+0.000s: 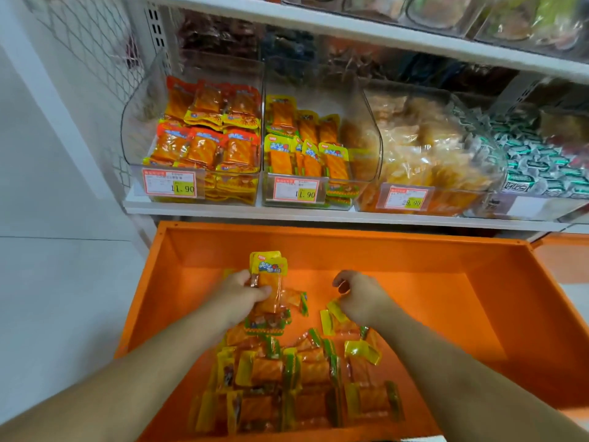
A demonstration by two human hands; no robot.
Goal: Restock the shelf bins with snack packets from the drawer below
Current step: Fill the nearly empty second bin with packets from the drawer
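The yellow-topped snack packets [296, 381] lie loose across the floor of the open orange drawer [478, 314], in the lower centre of the frame. They appear light, thin and glossy: soft film pouches likely to slide over one another, best taken as a fanned stack pinched across the flat faces rather than by the crimped ends. The left hand [242, 295] is closed around a small bunch of packets [269, 275], thumb laid across the front, the printed tops standing clear above the fingers. The right hand [360, 298] is curled, fingertips down; a single yellow packet [334, 315] sits just beneath it, but whether it is pinched cannot be told. The matching clear bin [318, 173], centre of the shelf above, is partly filled.
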